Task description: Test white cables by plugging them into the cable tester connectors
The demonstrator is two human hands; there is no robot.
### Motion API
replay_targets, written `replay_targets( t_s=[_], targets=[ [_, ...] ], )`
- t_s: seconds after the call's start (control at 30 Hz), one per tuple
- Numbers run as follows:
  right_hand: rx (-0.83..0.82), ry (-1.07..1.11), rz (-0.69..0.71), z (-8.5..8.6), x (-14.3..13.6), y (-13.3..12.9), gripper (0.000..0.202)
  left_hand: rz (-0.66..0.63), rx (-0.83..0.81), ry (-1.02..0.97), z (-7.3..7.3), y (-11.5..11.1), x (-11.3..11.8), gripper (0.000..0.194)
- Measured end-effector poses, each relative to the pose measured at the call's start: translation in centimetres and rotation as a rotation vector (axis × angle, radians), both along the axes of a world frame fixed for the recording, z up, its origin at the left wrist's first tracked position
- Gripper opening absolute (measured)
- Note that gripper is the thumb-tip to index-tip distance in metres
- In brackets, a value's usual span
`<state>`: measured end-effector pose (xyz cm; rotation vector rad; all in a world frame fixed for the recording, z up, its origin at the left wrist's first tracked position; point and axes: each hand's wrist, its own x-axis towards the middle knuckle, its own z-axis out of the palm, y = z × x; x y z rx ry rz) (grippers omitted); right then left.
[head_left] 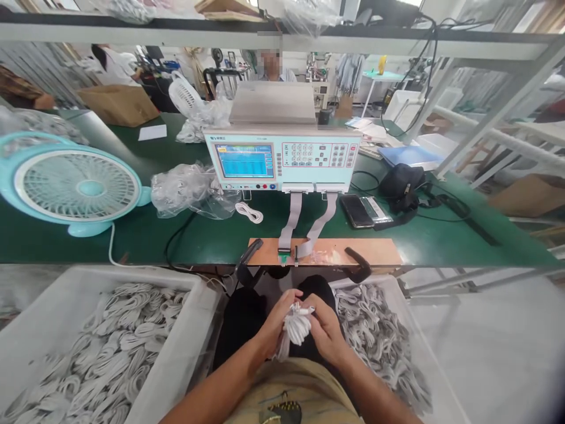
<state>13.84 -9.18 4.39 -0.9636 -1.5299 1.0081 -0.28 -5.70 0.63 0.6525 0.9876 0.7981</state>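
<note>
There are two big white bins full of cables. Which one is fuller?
The bin on the person's left looks fuller: its white cable bundles spread across nearly the whole bin. The right bin has cables heaped along its near side only.

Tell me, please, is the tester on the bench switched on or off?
On: the tester shows a lit blue screen with rows of readout, though the text is too small to read.

A bundle of white coiled cables (296, 325) is sitting low over the lap, its loops bunching together at the top and a loose tail hanging down.
</note>
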Motion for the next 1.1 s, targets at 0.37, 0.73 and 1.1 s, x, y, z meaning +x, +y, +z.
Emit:
replay_targets(
  t_s=[0.37,0.73,1.1],
  targets=[
    [-0.381,0.197,0.014,-2.8,0.6,5.4,0.031,-0.301,1.115,0.663,2.0,3.9,-4.9,0.035],
    [-0.457,0.222,-0.187,-4.5,-1.0,8.1,0.034,-0.193,0.834,0.568,1.4,5.6,-3.6,0.023],
    [-0.599,0.411,-0.280,-3.5,-2.6,8.5,0.037,-0.074,0.415,0.398,1.1,5.9,-3.9,0.024]
  ],
)
